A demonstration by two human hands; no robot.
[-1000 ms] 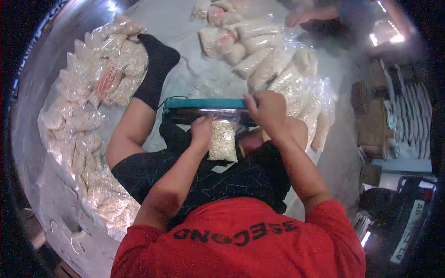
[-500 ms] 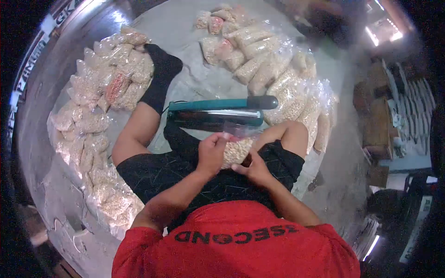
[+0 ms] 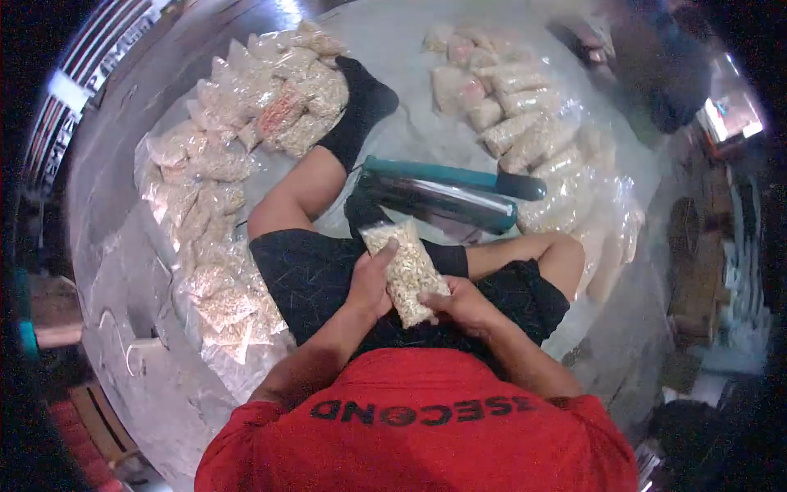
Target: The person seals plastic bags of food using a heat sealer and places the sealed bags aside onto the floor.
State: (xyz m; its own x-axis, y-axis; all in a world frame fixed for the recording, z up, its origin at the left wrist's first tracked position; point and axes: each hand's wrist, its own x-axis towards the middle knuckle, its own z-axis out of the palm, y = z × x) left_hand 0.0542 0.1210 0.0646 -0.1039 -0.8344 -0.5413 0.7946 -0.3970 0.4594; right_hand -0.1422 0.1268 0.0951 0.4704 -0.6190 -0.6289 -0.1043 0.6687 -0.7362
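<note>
A clear plastic bag of pale pieces (image 3: 407, 266) is held over my lap, tilted, its top end toward the left. My left hand (image 3: 371, 283) grips its left side, thumb on the front face. On the bag's lower right edge, my right hand (image 3: 459, 303) has its thumb pressed against the plastic. Just beyond the bag lies a long teal and black sealer (image 3: 443, 194) with a dark-tipped handle arm, between my legs. Neither hand touches it.
Filled clear bags (image 3: 209, 172) are heaped along the left, one with red print. More filled bags (image 3: 525, 123) run in a curve at the upper right. Another person's hand (image 3: 594, 41) shows blurred at the top right. Boxes and stacked packs stand at the far right.
My right hand has left the sealer's handle and now holds the bag, which has come away from the sealer toward my body and been turned. The whole view has swung, shifting the scene rightward.
</note>
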